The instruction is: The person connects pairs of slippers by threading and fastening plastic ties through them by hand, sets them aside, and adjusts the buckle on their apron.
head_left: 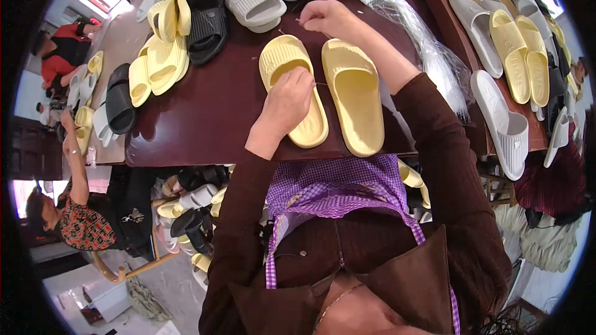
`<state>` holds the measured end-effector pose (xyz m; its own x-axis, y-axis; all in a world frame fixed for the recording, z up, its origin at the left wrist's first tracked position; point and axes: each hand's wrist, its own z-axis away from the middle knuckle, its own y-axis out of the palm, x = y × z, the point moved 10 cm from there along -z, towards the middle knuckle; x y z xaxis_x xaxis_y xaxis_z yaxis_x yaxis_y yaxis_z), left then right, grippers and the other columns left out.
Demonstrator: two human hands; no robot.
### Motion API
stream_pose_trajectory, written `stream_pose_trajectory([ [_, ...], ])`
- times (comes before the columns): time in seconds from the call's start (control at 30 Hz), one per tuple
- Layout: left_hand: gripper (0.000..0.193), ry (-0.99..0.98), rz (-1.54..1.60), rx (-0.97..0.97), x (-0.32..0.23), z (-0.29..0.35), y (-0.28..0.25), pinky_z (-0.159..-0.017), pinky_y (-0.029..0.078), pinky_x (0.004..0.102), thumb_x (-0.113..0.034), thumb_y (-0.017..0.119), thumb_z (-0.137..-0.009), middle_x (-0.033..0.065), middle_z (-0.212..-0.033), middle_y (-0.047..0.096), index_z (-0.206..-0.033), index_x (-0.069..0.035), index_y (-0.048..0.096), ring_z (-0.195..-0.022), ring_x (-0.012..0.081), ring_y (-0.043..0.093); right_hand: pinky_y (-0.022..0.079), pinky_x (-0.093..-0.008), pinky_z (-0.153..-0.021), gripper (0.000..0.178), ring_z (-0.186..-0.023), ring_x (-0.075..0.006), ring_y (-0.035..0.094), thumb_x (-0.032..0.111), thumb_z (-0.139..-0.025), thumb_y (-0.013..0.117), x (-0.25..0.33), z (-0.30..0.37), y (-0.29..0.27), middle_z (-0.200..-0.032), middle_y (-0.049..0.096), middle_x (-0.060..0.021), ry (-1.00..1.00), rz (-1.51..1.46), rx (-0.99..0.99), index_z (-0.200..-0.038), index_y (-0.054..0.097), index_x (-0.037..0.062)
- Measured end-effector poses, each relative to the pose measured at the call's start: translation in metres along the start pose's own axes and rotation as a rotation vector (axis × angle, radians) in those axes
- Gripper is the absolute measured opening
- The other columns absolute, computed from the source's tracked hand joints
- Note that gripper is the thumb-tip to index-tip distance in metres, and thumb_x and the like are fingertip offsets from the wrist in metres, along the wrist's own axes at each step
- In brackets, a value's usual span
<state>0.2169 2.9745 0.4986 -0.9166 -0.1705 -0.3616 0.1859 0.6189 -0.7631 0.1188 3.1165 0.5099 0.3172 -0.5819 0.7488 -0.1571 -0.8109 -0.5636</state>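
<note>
Two yellow slippers lie side by side before me on the dark red table, toes pointing away. My left hand is over the opening of the left slipper, its fingers closed. A thin strand shows beside those fingers, in the gap toward the right slipper. Beyond the right slipper's toe, my right hand is raised with its fingertips pinched together. What it pinches is too small to make out. To the right of that hand lies a bundle of thin clear plastic strands.
Grey slippers, a black slipper and stacked yellow slippers stand at the table's far left. More slippers crowd a surface on the right, a white one at its edge. Other people work at the left.
</note>
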Motion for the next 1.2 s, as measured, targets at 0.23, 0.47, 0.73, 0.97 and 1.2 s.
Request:
stream_pose_trajectory([
  [0.23,0.006,0.008,-0.064,-0.029,0.009,0.007,0.000,-0.072,0.047,0.0385,-0.004,0.054,-0.079,0.0133,-0.082,0.054,-0.085,-0.001,0.054,-0.079,0.0292,0.056,0.048,-0.0406,-0.072,0.015,-0.080,-0.0341,0.062,0.014,-0.082,0.057,0.026,-0.032,0.069,-0.083,0.064,-0.0175,-0.284,0.213,0.279,-0.093,0.061,0.0038],
  [0.47,0.011,0.024,-0.130,-0.032,-0.004,0.010,0.003,-0.077,0.049,0.0373,-0.005,0.056,-0.080,0.0151,-0.090,0.057,-0.089,0.001,0.055,-0.084,0.0294,0.058,0.047,-0.0421,-0.068,0.008,-0.078,-0.0370,0.060,0.009,-0.082,0.056,0.018,-0.018,0.056,-0.081,0.062,-0.0176,-0.139,0.445,0.348,-0.087,0.056,0.0027],
  [0.73,0.020,-0.156,0.147,-0.333,-0.005,-0.001,-0.042,-0.078,0.048,0.0394,-0.002,0.055,-0.080,0.0166,-0.098,0.058,-0.099,0.001,0.055,-0.092,0.0335,0.058,0.047,-0.0428,-0.067,0.004,-0.079,-0.0331,0.059,0.005,-0.079,0.054,0.057,0.003,0.012,-0.078,0.060,-0.0135,-0.284,0.567,0.064,-0.082,0.052,0.0040],
  [0.97,0.019,-0.422,0.685,-0.349,0.075,-0.063,-0.031,-0.060,0.050,0.0275,-0.003,0.048,-0.087,0.0108,-0.094,0.063,-0.104,0.003,0.055,-0.068,0.0159,0.060,0.047,-0.0423,-0.068,0.007,-0.082,-0.0326,0.058,0.005,-0.079,0.055,0.073,0.022,-0.009,-0.082,0.059,-0.0132,-0.198,0.584,-0.188,-0.086,0.053,0.0056],
  [1.2,0.019,-0.653,0.861,-0.176,0.105,-0.087,-0.004,-0.051,0.045,0.0231,-0.004,0.050,-0.086,0.0062,-0.090,0.063,-0.103,0.001,0.056,-0.059,0.0089,0.055,0.051,-0.0344,-0.065,0.009,-0.076,-0.0310,0.064,0.007,-0.084,0.057,0.043,0.041,-0.038,-0.081,0.064,-0.0146,-0.069,0.235,-0.462,-0.093,0.059,0.0052],
])
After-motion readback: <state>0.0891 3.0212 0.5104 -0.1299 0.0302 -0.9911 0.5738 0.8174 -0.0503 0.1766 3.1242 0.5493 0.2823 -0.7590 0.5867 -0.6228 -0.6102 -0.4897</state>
